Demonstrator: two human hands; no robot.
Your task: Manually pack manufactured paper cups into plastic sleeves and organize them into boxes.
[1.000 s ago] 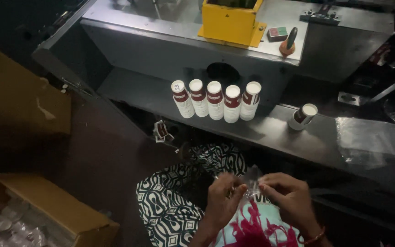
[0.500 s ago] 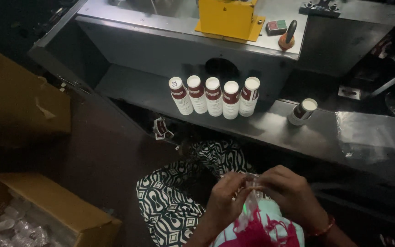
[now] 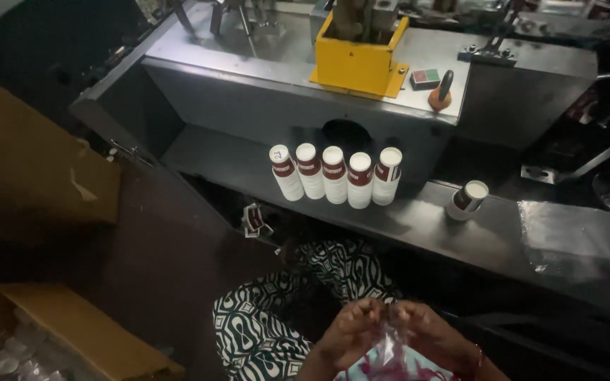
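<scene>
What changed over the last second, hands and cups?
Both hands, left hand and right hand, dropped lower in view and closed together on the clear plastic bag. The view tilted up. Unchanged: row of five paper cup stacks, lone cup stack, yellow box.

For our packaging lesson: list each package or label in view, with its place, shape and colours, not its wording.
Five cup stacks: row on the grey shelf, white cylinders with red bands.
Single cup stack: apart, to their right, same colours.
Cardboard box: lower left, brown, open.
Clear plastic bag: pinched between both hands.
</scene>
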